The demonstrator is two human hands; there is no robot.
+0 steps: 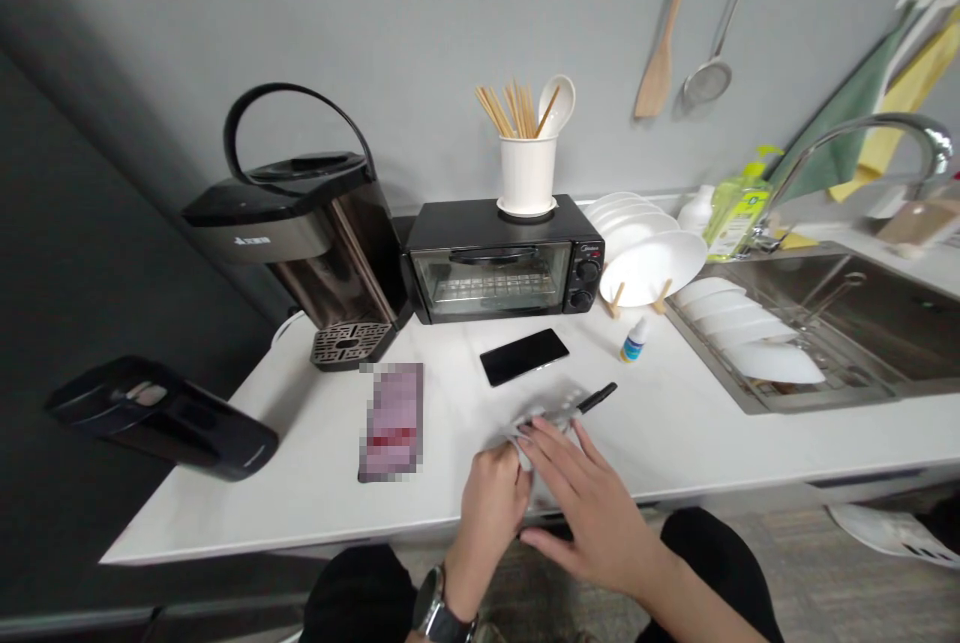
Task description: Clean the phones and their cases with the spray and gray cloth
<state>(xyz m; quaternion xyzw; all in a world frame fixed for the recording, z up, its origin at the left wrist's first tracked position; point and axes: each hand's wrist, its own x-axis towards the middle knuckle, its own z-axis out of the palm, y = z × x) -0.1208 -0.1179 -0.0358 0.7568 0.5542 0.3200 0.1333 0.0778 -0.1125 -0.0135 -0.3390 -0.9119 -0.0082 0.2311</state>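
Head view: crumpled pale cloth (559, 414) beneath right fingers (564, 453).

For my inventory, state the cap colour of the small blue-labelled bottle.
The cap is white; the head view shows it.

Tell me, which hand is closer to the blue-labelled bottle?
The right hand. It is in front of the bottle and a little to its left, not touching it. The left hand is also in front, but farther left.

Grey wall (435, 23) behind white counter (697, 433)
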